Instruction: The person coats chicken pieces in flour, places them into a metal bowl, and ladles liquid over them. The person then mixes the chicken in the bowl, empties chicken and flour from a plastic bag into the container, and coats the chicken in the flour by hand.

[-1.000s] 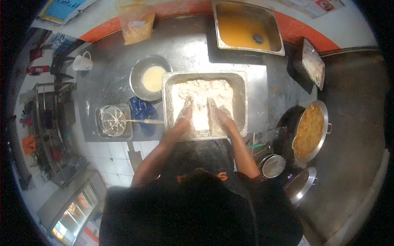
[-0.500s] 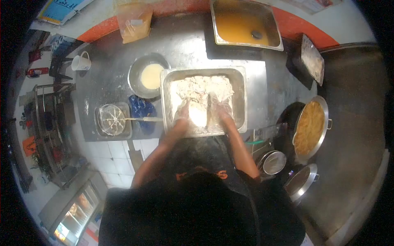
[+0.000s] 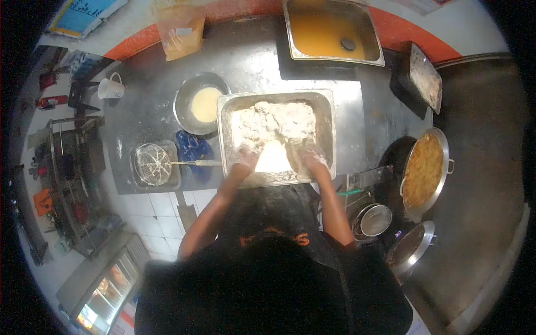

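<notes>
A deep metal pan (image 3: 333, 120) stands in front of me, holding a bright bed of white flour (image 3: 273, 158) and a lumpy, flour-coated mass (image 3: 273, 118) at its far side. What the lumps are under the coating cannot be made out. My left hand (image 3: 245, 156), dusted white, rests in the near left part of the pan, touching flour, its fingers loosely apart. My right hand (image 3: 311, 157) is in the near right part beside the wall, fingers also apart and partly lost in the flour. Neither hand visibly grips anything.
Left of the pan are a bowl of pale batter (image 3: 205, 105), a blue cloth (image 3: 192, 148) and a wire skimmer (image 3: 153, 163) over a container. A tray of orange liquid (image 3: 329, 39) stands behind. At right are a pan of frying food (image 3: 424, 170) and a round sieve (image 3: 376, 220).
My hands have moved apart toward the pan's sides and slightly nearer me. The coated mass has shifted, and more bare flour shows between the hands.
</notes>
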The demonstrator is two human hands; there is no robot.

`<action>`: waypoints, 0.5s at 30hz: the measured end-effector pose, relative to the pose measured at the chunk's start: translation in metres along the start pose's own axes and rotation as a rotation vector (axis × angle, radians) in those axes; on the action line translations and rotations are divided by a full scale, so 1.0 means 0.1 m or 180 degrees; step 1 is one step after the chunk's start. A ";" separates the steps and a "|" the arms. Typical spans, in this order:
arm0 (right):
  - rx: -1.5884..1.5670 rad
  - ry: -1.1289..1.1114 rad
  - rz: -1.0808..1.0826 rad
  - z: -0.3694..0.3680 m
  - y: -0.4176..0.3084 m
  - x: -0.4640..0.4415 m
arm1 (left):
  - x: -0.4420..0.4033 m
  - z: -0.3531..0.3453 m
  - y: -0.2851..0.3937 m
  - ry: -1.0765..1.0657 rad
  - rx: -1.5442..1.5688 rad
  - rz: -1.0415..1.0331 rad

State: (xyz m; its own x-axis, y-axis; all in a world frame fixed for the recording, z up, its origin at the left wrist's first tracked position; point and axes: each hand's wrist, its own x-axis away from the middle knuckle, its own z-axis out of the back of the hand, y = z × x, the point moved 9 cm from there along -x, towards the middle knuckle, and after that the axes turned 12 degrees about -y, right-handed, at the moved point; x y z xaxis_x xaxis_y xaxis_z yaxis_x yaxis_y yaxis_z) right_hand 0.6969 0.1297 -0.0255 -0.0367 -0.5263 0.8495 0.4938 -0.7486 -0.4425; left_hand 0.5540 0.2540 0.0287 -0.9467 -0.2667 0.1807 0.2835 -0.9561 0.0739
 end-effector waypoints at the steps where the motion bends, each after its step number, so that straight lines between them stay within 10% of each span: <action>1: -0.0001 -0.0001 -0.0002 -0.06 -0.12 0.04 | -0.06 -0.11 0.04 -0.0001 0.0002 -0.0001; 3: -0.0179 -0.0074 0.0230 -0.23 -0.35 0.08 | -0.28 -0.26 0.13 -0.1673 0.1135 0.0460; 6: -0.0666 -0.0119 0.0465 -0.11 -0.64 0.15 | -0.23 0.08 0.21 -0.1367 0.3738 0.1080; 9: -0.2338 -0.0063 0.1289 0.11 -0.82 0.44 | -0.25 0.23 0.31 -0.0363 0.4775 0.0009; 11: -0.2702 0.0153 0.1313 0.16 -0.65 0.38 | -0.31 0.07 0.40 -0.0749 0.8539 0.0957; 15: -0.4815 0.0613 0.1111 0.37 -0.38 0.73 | -0.22 0.23 -0.19 -0.0705 0.6269 0.1381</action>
State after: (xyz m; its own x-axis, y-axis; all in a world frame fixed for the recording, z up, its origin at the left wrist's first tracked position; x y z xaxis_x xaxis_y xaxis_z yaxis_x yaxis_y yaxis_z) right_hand 0.7078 0.1353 0.0641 -0.2757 -0.7070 0.6513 -0.7933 -0.2153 -0.5695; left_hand 0.5729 0.2808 0.0454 -0.7960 -0.2337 0.5583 0.3340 0.5996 0.7272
